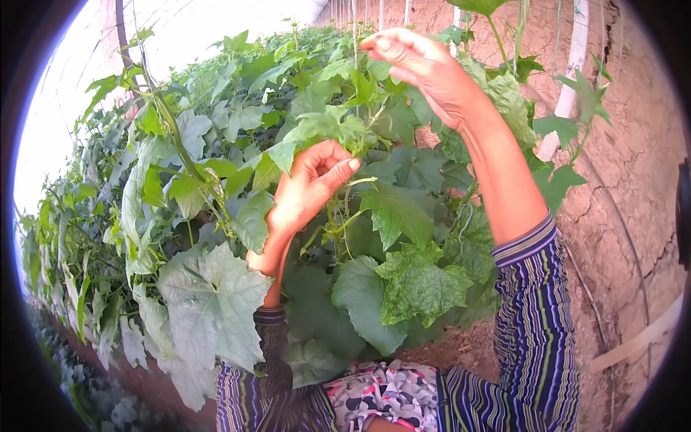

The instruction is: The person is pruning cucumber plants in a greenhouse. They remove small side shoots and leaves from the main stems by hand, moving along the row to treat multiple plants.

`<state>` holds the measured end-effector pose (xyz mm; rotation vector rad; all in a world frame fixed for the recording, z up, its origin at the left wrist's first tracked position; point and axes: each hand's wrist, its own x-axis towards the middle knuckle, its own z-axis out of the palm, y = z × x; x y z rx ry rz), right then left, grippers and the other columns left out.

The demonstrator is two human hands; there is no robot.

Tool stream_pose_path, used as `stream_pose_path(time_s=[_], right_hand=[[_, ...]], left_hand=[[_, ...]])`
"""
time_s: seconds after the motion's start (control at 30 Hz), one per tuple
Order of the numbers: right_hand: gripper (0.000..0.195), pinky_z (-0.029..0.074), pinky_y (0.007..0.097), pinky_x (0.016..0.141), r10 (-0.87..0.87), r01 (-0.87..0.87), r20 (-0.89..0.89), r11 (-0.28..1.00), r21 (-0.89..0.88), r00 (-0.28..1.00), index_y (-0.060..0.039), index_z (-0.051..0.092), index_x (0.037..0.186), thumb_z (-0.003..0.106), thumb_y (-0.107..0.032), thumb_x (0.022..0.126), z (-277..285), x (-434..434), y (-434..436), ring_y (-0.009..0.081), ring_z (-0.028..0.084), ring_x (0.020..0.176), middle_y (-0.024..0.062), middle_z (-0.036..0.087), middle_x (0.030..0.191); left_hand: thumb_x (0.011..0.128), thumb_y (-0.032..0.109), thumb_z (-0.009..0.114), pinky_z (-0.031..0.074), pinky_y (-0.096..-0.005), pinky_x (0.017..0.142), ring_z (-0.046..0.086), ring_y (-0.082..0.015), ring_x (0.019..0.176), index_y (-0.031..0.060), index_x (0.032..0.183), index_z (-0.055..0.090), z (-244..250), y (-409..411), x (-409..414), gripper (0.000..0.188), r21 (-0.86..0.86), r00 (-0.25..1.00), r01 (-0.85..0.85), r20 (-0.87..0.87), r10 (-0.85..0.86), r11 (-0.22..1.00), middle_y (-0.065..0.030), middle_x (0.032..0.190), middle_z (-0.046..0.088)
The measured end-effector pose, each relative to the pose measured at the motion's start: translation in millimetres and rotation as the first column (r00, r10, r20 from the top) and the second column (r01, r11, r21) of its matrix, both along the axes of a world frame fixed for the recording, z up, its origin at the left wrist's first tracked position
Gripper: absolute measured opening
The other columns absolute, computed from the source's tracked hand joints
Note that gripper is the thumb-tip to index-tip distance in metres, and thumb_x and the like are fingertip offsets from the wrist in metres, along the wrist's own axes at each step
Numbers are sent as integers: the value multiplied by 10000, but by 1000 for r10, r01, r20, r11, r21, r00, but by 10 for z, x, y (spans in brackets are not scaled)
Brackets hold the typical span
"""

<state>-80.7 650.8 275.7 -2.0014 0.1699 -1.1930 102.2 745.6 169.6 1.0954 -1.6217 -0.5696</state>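
Observation:
My left hand (316, 178) is closed around the upper part of a climbing vine shoot (356, 141), its thumb and curled fingers at the stem just under the young leaves. A thin pale tendril or stalk (361, 181) sticks out to the right below the thumb. My right hand (421, 70) is raised higher and to the right, fingers bent toward a vertical support string (355, 32). Whether its fingertips grip anything cannot be made out. Broad lobed leaves (424, 281) hang beneath both hands, and one large leaf (216, 302) partly covers my left forearm.
Dense rows of vines (259, 75) stretch away ahead and to the left. A thick twisted vine stem (175, 129) hangs at left. On the right stands a cracked earthen wall (626, 178) with a pale slanted post (572, 70) and a dark hose or cable (621, 216).

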Motion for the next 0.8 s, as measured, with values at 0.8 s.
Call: stream_pose_path(time_s=[0.8], right_hand=[[193,319,424,974,-613,511,245,304,-804,751,-51,617,812,636,-228,736,-431,-60,431,270,459,1144,73,573,1189]], left_hand=[[863,240,644,322,-228,577,380,-45,636,55,803,599,-70,-57,103,200,24,992,124,4,-124,992,67,675,471]])
